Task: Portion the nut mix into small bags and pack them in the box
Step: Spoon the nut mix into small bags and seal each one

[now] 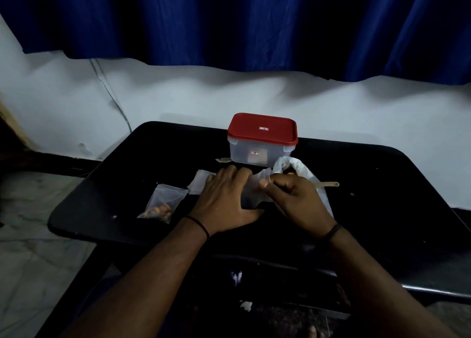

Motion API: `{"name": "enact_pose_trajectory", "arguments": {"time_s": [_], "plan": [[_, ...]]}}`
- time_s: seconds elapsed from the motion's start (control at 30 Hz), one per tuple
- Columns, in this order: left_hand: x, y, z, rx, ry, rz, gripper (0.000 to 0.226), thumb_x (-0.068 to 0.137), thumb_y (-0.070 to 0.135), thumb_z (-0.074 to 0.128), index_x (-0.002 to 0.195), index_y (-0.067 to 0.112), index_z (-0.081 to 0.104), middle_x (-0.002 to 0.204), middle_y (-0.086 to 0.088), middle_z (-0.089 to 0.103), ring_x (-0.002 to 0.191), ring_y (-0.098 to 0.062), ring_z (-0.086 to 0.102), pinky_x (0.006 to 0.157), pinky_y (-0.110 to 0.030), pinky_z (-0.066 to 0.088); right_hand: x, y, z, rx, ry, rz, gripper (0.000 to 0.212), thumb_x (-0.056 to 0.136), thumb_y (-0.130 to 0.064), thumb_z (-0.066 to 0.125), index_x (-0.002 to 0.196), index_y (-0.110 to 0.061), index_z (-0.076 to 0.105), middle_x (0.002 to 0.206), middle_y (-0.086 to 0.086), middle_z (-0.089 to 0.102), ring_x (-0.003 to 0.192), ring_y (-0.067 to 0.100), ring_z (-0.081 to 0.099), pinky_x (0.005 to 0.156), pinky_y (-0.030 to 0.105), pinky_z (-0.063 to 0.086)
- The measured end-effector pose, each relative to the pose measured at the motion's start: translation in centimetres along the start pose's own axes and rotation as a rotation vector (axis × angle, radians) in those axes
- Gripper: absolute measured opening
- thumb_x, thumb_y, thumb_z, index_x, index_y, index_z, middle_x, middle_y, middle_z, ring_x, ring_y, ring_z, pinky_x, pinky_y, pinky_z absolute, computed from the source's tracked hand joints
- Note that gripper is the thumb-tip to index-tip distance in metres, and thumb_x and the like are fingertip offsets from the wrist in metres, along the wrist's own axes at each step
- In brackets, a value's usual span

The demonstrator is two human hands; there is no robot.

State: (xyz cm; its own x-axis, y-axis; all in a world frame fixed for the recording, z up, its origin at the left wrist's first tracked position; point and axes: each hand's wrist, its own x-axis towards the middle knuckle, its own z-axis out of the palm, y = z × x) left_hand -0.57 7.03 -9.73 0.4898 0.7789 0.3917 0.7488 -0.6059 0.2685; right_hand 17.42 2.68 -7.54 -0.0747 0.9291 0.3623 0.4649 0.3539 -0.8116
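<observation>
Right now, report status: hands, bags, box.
Left hand flat on small bag; right hand pinching its top edge. One filled bag lies left. Box lid still on, blocks packing.

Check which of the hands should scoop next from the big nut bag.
Right, probably. The right hand sits beside the big nut bag and spoon handle, though it now pinches the small bag. The left hand lies flat, pressing that bag down.
</observation>
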Motion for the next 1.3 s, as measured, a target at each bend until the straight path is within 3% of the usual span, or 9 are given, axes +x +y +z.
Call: {"name": "enact_pose_trajectory", "arguments": {"time_s": [0.17, 0.33, 0.53, 0.7, 0.83, 0.93, 1.03, 1.13, 1.3], "plan": [[0.0, 0.6, 0.2, 0.003, 0.204, 0.061, 0.072, 0.066, 0.071, 0.061, 0.124, 0.03, 0.049, 0.115, 0.004, 0.056, 0.111, -0.017, 0.047, 0.095, -0.03, 0.028, -0.1, -1.0, 0.1, 0.042, -0.053, 0.011, 0.036, 0.097, -0.054, 0.046, 0.086, -0.03, 0.071, 0.083, -0.009, 0.071, 0.084, 0.006, 0.067, 0.08, 0.03, 0.052], [-0.1, 1.2, 0.0, -0.181, 0.261, 0.14, 0.043, 0.072, 0.049, 0.063, 0.105, 0.021, 0.063, 0.094, 0.004, 0.064, 0.094, -0.017, 0.056, 0.087, -0.033, 0.04, -0.5, -2.1, 0.4, 0.118, -0.059, 0.1, 0.042, 0.091, -0.048, 0.042, 0.056, -0.045, 0.066, 0.054, -0.023, 0.058, 0.06, -0.009, 0.056, 0.067, 0.01, 0.039], [0.1, 0.8, -0.2, -0.271, 0.182, 0.154, 0.035, 0.077, 0.036, 0.068, 0.109, 0.022, 0.067, 0.093, 0.005, 0.066, 0.09, -0.017, 0.061, 0.08, -0.034, 0.046, -0.3, -0.5, 0.1, 0.123, 0.068, 0.049, 0.086, 0.084, -0.08, 0.042, 0.068, 0.003, 0.056, 0.063, 0.023, 0.06, 0.065, 0.039, 0.06, 0.071, 0.057, 0.049], [-0.2, 1.7, 0.2, -0.361, 0.127, 0.106, 0.041, 0.081, 0.049, 0.069, 0.11, 0.019, 0.066, 0.096, 0.006, 0.068, 0.089, -0.011, 0.061, 0.077, -0.024, 0.045, -0.1, 0.0, 0.1, 0.008, -0.031, 0.159, 0.101, 0.077, -0.091, 0.025, 0.082, -0.002, 0.072, 0.082, 0.013, 0.073, 0.086, 0.021, 0.069, 0.089, 0.05, 0.051], [-0.3, 2.1, 0.4, -0.416, 0.158, 0.055, 0.043, 0.08, 0.048, 0.066, 0.113, 0.019, 0.066, 0.103, 0.005, 0.068, 0.096, -0.011, 0.062, 0.08, -0.027, 0.049, -0.4, -0.5, 0.2, 0.151, 0.072, 0.147, 0.069, 0.081, -0.084, 0.037, 0.081, -0.026, 0.074, 0.079, 0.007, 0.073, 0.083, 0.02, 0.07, 0.087, 0.047, 0.052], [-0.3, 2.3, 0.5, -0.54, 0.179, -0.02, 0.042, 0.079, 0.048, 0.071, 0.112, 0.023, 0.066, 0.106, 0.009, 0.068, 0.099, -0.005, 0.062, 0.081, -0.029, 0.053, -0.3, -0.8, -0.2, 0.288, 0.14, 0.17, 0.065, 0.092, -0.067, 0.045, 0.082, -0.008, 0.069, 0.072, 0.019, 0.07, 0.075, 0.024, 0.069, 0.079, 0.051, 0.051], [-0.1, 2.3, 0.5, -0.612, 0.189, -0.065, 0.041, 0.078, 0.048, 0.071, 0.112, 0.027, 0.064, 0.108, 0.012, 0.067, 0.102, -0.003, 0.062, 0.083, -0.03, 0.054, -0.3, -1.3, -0.7, 0.308, 0.178, 0.149, 0.054, 0.103, -0.037, 0.042, 0.091, 0.005, 0.075, 0.088, 0.013, 0.076, 0.085, 0.021, 0.072, 0.08, 0.033, 0.057], [0.0, 1.9, 0.7, -0.616, 0.189, -0.101, 0.05, 0.074, 0.053, 0.069, 0.117, 0.028, 0.062, 0.115, 0.014, 0.064, 0.108, 0.0, 0.059, 0.089, -0.023, 0.052, -0.5, -1.4, -1.4, 0.238, 0.39, 0.188, 0.045, 0.101, -0.035, 0.05, 0.076, -0.007, 0.075, 0.07, 0.003, 0.073, 0.061, 0.015, 0.067, 0.051, 0.022, 0.049], [0.2, 1.5, 1.3, -0.622, 0.177, -0.115, 0.056, 0.074, 0.052, 0.07, 0.121, 0.025, 0.062, 0.118, 0.013, 0.064, 0.111, -0.001, 0.059, 0.092, -0.025, 0.051, -0.7, 0.7, -4.3, -0.346, 0.622, 0.428, 0.026, 0.093, -0.041, 0.061, 0.078, -0.019, 0.06, 0.073, -0.006, 0.06, 0.072, 0.015, 0.058, 0.063, 0.026, 0.035]]}}
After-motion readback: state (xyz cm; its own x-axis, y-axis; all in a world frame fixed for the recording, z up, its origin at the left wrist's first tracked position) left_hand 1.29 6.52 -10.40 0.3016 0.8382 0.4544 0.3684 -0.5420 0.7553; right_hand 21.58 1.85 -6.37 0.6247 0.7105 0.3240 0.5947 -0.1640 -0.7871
